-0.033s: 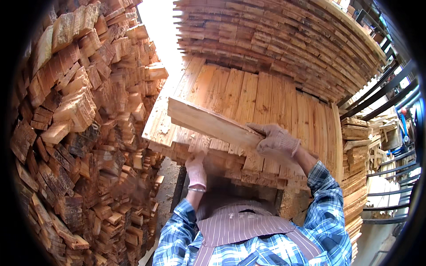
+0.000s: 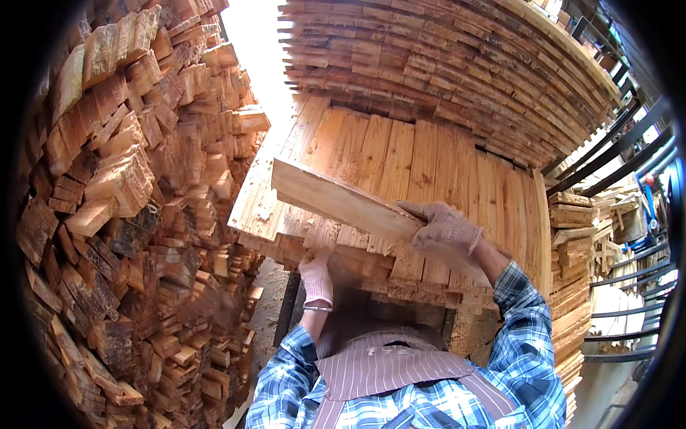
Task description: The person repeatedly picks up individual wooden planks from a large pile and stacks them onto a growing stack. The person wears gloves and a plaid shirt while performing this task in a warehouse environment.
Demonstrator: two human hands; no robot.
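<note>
My right hand [image 2: 449,227], in a pale knitted glove, grips one end of a wooden board [image 2: 336,200]. The board is tilted on its edge above a layer of planks [image 2: 400,154] laid side by side, and its other end points to the far left. My left hand [image 2: 316,277], gloved too, is at the near edge of the plank layer with its fingers curled against a plank end [image 2: 321,234]. Whether it grips that end is hidden.
A high, jumbled pile of short wood pieces [image 2: 150,236] rises on the left. Beyond the planks stands a tall stack of boards [image 2: 429,68]. More stacked wood [image 2: 568,286] is on the right, beside dark curved metal bars [image 2: 622,332].
</note>
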